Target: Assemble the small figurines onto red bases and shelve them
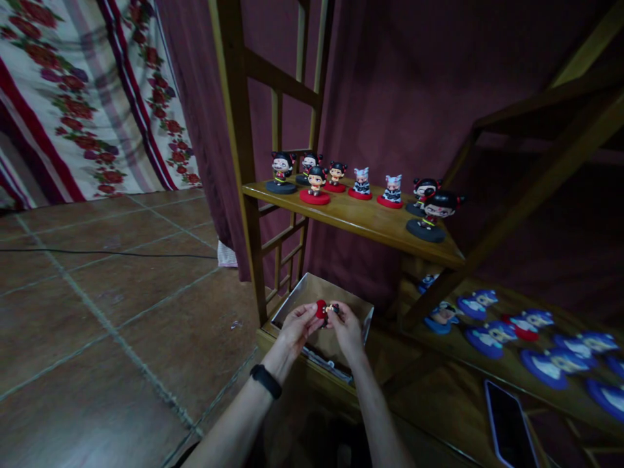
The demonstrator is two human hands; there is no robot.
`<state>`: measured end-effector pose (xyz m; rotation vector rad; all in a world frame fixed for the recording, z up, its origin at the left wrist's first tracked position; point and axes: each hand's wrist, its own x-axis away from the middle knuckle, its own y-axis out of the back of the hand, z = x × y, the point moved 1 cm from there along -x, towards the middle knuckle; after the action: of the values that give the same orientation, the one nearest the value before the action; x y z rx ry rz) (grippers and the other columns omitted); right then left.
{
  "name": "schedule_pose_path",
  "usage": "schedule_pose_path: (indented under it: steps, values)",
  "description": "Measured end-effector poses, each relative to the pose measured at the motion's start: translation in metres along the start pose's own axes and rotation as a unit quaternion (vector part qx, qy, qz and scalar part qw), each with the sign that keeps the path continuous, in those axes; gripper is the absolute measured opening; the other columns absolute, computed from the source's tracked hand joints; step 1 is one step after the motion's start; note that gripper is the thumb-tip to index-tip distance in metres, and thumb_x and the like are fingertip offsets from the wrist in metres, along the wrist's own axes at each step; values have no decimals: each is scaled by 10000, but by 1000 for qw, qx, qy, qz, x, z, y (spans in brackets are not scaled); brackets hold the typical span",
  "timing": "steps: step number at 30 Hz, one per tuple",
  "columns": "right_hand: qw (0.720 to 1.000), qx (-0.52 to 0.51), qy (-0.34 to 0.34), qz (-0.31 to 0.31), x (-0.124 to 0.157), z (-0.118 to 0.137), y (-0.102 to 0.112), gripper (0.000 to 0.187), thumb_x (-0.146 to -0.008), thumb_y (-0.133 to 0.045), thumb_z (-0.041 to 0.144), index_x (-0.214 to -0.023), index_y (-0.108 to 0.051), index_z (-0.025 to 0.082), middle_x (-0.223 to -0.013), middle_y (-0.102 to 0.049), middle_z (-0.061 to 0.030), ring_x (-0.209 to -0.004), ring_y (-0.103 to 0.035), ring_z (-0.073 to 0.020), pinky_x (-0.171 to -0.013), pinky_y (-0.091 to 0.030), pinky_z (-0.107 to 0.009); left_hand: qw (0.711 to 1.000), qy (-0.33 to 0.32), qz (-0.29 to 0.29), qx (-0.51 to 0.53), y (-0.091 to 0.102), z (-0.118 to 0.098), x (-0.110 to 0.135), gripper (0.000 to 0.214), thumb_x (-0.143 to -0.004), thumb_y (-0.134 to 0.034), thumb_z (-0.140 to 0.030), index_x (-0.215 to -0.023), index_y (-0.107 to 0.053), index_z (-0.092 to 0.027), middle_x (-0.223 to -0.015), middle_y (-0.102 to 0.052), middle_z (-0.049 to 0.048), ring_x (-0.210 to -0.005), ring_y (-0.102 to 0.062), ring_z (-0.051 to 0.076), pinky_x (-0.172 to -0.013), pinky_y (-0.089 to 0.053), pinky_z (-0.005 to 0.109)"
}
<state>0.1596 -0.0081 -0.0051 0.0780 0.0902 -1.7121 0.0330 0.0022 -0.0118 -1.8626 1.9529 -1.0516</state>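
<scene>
Between my two hands is a small figurine (329,311) with black hair and a round red base, tipped on its side. The fingers of my left hand (296,328) pinch the red base. At the dark-haired head end, my right hand (349,328) grips the figurine with its fingertips. Both hands are over a cardboard box (348,300) with pale edges, which stands on a low wooden shelf. The fingers hide part of the figurine and of the box's inside. A dark band circles my left wrist.
Several figurines on red or dark round bases, one a red-based figurine (315,185), stand on the wooden shelf (361,220) above. Blue-based figurines (492,335) fill the lower right surface, near a phone (511,426). A wooden post (238,130) rises at left; a black cable (107,252) crosses the floor.
</scene>
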Motion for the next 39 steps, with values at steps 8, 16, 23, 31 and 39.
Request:
schedule_pose_path:
  steps: [8, 16, 23, 31, 39]
  values:
    - [997, 69, 43, -4, -1, -4, 1, 304, -749, -551, 374, -996, -610, 206, -932, -674, -54, -780, -637, -185, -622, -550, -290, 999, -40, -5, -25, -2, -3, 4, 200, -674, -708, -227, -814, -654, -95, -775, -682, 92, -660, -640, 128, -661, -540, 242]
    - [981, 159, 107, -25, 4, 4, -1, 278, -779, -519, 371, -986, -633, 224, -958, -650, -61, -823, -624, -201, -681, -537, -328, 998, -61, 2, -15, -8, -4, 9, 150, -699, -676, -159, -815, -659, -65, -817, -680, 117, -719, -649, 161, -713, -548, 279]
    - [977, 181, 111, -33, 10, 8, -9, 273, -786, -513, 349, -988, -635, 211, -948, -641, -86, -824, -614, -207, -656, -537, -313, 998, -35, -35, 26, -3, 3, 9, 102, -717, -652, -141, -796, -653, -75, -799, -691, 112, -699, -656, 162, -690, -547, 287]
    - [989, 139, 38, -29, 10, 4, -12, 308, -785, -499, 381, -972, -626, 172, -854, -672, -69, -639, -629, -181, -547, -528, -294, 996, -70, -37, 39, -11, 10, 15, 157, -689, -682, -184, -805, -654, -82, -721, -694, 86, -605, -634, 134, -627, -521, 242]
    - [959, 247, 136, -6, 12, 8, -7, 265, -819, -456, 270, -1025, -615, 216, -960, -603, -88, -875, -579, -212, -732, -501, -331, 997, -49, -45, 49, -7, 10, 19, 107, -725, -647, -169, -800, -642, -93, -774, -690, 88, -649, -645, 141, -665, -527, 268]
